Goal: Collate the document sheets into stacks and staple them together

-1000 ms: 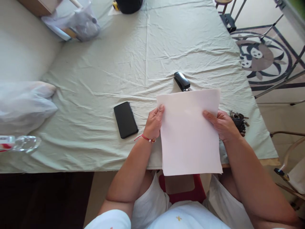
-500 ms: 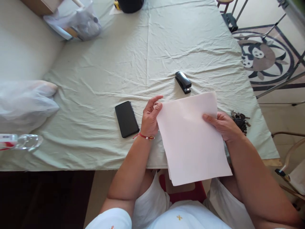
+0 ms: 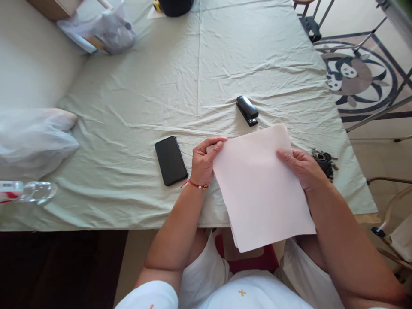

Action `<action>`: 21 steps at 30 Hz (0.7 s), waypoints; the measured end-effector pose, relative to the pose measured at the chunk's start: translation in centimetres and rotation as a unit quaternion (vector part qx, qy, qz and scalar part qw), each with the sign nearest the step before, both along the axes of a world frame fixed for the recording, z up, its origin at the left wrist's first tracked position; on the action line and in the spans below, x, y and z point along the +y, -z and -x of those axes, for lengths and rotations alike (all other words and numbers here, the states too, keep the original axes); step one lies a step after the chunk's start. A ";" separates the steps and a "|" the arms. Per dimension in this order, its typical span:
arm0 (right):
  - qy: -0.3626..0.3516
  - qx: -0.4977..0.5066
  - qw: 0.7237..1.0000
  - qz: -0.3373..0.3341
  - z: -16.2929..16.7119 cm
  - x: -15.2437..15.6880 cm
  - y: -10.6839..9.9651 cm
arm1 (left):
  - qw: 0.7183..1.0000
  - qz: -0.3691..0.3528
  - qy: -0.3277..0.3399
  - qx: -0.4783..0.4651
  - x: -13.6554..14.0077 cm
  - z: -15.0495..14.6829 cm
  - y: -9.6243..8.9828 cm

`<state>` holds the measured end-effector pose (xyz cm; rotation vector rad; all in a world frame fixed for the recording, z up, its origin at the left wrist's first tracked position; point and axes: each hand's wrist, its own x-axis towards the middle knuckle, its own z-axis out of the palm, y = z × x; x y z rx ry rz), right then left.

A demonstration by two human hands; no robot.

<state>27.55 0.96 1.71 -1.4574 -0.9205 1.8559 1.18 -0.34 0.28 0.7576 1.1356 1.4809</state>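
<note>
Between my two hands is a small stack of white paper sheets (image 3: 262,189), its lower end hanging past the table edge over my lap. My left hand (image 3: 206,161) pinches the upper left corner, thumb on top. On the right edge, my right hand (image 3: 301,167) grips the sheets with its thumb on the face and its fingers hidden underneath. Beyond the top of the paper lies a black stapler (image 3: 247,110). A black smartphone (image 3: 171,161) rests left of my left hand, and a bunch of keys (image 3: 324,163) sits beside my right hand.
A pale green cloth (image 3: 154,94) with wrinkles covers the table. At the left are a clear plastic bottle (image 3: 37,191) and a whitish plastic bag (image 3: 35,139). Another filled plastic bag (image 3: 117,34) and a black container (image 3: 176,6) stand at the back.
My left fingers have closed down onto the paper's corner, where the index finger was raised before. The sheets have turned slightly, their lower end shifting a little right.
</note>
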 end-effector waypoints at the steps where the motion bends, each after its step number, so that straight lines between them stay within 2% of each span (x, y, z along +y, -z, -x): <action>1: 0.002 -0.002 1.000 -0.001 0.0 0.0 0.0 | 1.000 -0.001 -0.004 0.007 0.0 -0.1 0.0; 6: 0.019 -0.011 1.000 -0.011 0.1 0.0 -0.1 | 0.999 0.009 -0.031 -0.009 0.2 -0.2 0.4; 12: 0.014 -0.033 0.998 -0.043 -0.2 0.2 0.6 | 1.000 0.009 -0.007 0.000 0.5 0.1 0.8; 15: 0.031 -0.035 0.997 -0.063 -0.2 0.3 1.1 | 0.999 0.029 -0.023 -0.009 0.5 0.2 1.3; 18: 0.056 -0.035 0.994 -0.084 -0.1 0.3 1.4 | 0.999 0.043 -0.003 0.033 0.4 -0.2 2.1; 21: 0.059 -0.034 0.993 -0.096 0.1 0.2 1.3 | 0.989 0.010 0.049 0.139 0.2 -0.8 2.8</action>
